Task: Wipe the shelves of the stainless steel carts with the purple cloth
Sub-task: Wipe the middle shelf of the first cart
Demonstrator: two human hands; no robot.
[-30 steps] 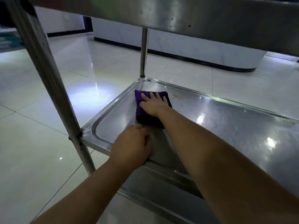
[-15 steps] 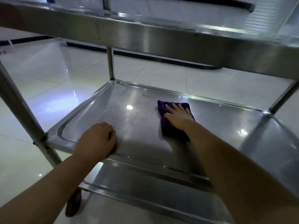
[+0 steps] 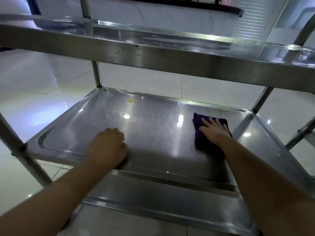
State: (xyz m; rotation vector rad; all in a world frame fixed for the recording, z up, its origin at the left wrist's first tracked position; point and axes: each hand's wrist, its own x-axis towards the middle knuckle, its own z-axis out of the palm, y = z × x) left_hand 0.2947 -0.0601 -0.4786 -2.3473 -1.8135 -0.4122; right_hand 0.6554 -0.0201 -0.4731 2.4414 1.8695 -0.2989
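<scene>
A stainless steel cart fills the view, and its middle shelf (image 3: 153, 133) lies in front of me. A folded purple cloth (image 3: 202, 143) sits on the right part of that shelf. My right hand (image 3: 213, 130) presses flat on the cloth with straight, spread fingers. My left hand (image 3: 107, 147) rests on the shelf's near rim left of centre, its fingers curled over the edge. A small yellow speck (image 3: 130, 101) lies near the shelf's far edge.
The top shelf (image 3: 153, 53) crosses the view above my hands. A lower shelf (image 3: 162, 201) shows below the near rim. Upright cart posts (image 3: 22, 150) stand at the corners. Glossy white floor tiles (image 3: 42, 82) surround the cart, with a white counter (image 3: 153, 11) behind.
My right hand has slid the purple cloth across the middle shelf from its far left corner to the right side. My left hand has stayed on the near rim.
</scene>
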